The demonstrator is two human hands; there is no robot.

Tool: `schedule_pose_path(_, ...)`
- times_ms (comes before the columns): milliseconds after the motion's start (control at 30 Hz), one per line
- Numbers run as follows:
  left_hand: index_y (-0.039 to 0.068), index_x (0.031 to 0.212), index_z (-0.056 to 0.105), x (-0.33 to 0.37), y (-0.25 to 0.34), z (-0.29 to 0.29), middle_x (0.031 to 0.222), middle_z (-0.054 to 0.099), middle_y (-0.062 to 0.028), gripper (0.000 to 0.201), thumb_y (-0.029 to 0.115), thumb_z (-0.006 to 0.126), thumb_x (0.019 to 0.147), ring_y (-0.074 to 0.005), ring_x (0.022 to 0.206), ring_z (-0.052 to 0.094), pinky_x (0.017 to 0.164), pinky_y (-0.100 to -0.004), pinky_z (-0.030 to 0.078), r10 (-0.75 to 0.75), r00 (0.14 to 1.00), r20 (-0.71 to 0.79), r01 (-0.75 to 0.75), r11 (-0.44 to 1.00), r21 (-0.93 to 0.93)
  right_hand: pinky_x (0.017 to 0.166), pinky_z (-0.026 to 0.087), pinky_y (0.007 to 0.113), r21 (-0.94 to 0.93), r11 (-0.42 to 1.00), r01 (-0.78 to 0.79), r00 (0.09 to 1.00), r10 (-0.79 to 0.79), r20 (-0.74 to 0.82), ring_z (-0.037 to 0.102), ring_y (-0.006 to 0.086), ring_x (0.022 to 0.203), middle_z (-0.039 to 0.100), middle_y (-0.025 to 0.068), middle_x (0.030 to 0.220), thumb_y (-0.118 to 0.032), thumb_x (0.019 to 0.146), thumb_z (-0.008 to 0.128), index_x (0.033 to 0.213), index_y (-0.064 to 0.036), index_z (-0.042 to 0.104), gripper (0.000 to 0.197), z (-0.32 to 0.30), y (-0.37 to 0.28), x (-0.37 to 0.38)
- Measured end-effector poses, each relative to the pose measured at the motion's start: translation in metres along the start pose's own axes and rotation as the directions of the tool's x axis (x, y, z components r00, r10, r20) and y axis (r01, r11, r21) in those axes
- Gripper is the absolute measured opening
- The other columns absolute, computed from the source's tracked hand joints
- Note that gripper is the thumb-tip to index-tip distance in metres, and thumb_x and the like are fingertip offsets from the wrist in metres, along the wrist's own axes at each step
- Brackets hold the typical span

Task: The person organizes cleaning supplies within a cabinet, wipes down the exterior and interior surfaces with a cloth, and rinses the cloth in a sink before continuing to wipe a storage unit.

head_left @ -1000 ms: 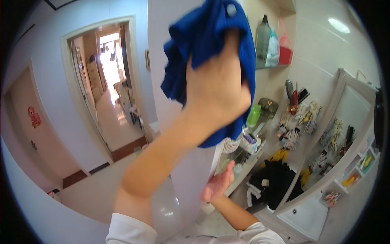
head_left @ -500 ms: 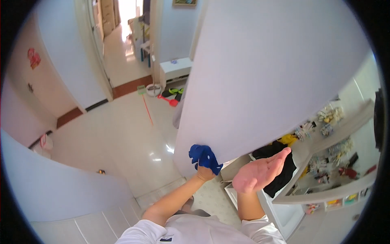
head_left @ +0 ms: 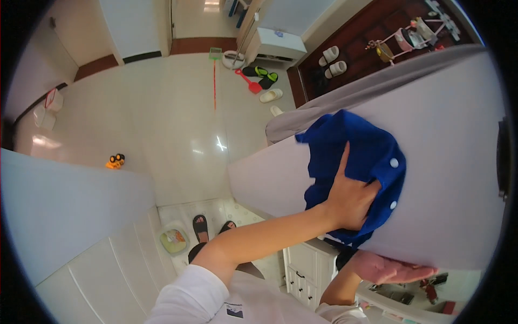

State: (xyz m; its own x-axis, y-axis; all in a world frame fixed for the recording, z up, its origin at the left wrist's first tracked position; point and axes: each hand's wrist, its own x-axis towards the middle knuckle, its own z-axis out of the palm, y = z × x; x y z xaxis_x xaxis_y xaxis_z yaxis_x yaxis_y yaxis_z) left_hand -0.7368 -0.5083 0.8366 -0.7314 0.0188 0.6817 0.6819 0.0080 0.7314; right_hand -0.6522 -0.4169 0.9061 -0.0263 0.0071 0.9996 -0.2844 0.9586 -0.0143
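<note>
A dark blue cloth garment (head_left: 334,143) with white round buttons is spread out against or just in front of the pale wall end. My left hand (head_left: 350,200) reaches across to the right and grips it, the index finger stretched over the fabric and the other fingers curled into it near the buttoned edge. Below the garment, my right hand (head_left: 388,268) is held out with its palm up and its fingers extended, holding nothing. Part of some black cloth shows behind the right wrist.
A white drawer cabinet (head_left: 305,270) stands below the wall. Near my sandalled feet is a small bin (head_left: 174,240). On the floor lie a toy truck (head_left: 115,161), a red toy shovel (head_left: 249,82) and several slippers. A toy stroller (head_left: 413,40) stands at the far right.
My view has swung so the floor and doorway show more. The left hand has moved right and up with the garment, which has gone from bunched to spread. The right hand sits lower, still open.
</note>
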Motion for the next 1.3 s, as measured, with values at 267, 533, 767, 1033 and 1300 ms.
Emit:
schedule_pose_path(267,0.005,0.124,0.063,-0.156,-0.182,0.04,0.133,0.053,-0.0209,0.042,0.022,0.055,0.087,-0.0409,0.128,0.045,0.112,-0.0563,0.029,-0.449,0.871,-0.199,0.469,0.881,0.063,0.105,0.037,0.065,0.286,0.946,-0.153,0.988,0.144,0.051,0.034,0.0386,0.14,0.028,0.0145,0.158,-0.037,0.09,0.044,0.152,-0.0066,0.037,0.07,-0.002,-0.004,-0.001)
schedule_pose_path(533,0.01,0.13,0.057,-0.267,-0.292,0.021,0.124,0.056,-0.0123,0.052,0.046,0.043,0.095,-0.0285,0.117,0.051,0.106,-0.0428,0.037,-0.957,0.288,0.033,0.576,0.146,-0.804,0.094,0.045,0.061,-0.227,0.956,0.184,0.982,-0.189,-0.001,0.047,0.0348,0.124,0.042,0.0138,0.141,-0.028,0.089,0.045,0.132,0.0022,0.059,0.055,-0.022,0.036,0.001)
schedule_pose_path(767,0.014,0.133,0.053,-0.206,-0.181,0.069,0.117,0.059,-0.0058,0.062,0.064,0.035,0.102,-0.0192,0.109,0.056,0.102,-0.0327,0.043,-0.9,0.299,0.318,0.091,-0.305,-0.948,0.1,0.045,0.055,0.149,0.985,0.09,0.971,-0.053,-0.235,0.048,0.0369,0.126,0.044,0.0191,0.144,-0.031,0.096,0.03,0.135,0.0053,0.053,0.058,0.017,0.017,0.005)
schedule_pose_path(1033,-0.012,0.102,0.066,-0.143,-0.017,0.047,0.12,0.054,-0.0341,0.038,0.003,0.061,0.067,-0.0554,0.129,0.04,0.114,-0.0747,0.016,-0.357,0.931,-0.077,0.364,0.922,0.13,0.112,0.035,0.052,0.428,0.809,-0.402,0.891,0.454,-0.02,0.044,0.0272,0.134,0.046,0.0077,0.151,-0.047,0.1,0.044,0.139,-0.0109,0.054,0.054,-0.015,0.013,0.007)
schedule_pose_path(1300,-0.013,0.139,0.042,-0.283,-0.128,0.099,0.149,0.038,-0.0302,0.053,-0.001,0.048,0.088,-0.0455,0.142,0.033,0.119,-0.0422,0.029,-0.572,0.757,-0.316,0.625,0.775,0.095,0.113,0.035,0.05,0.495,0.805,-0.326,0.945,0.261,0.197,0.043,0.0216,0.135,0.045,-0.0001,0.151,-0.045,0.098,0.054,0.143,-0.0224,0.049,0.051,0.003,-0.018,0.004)
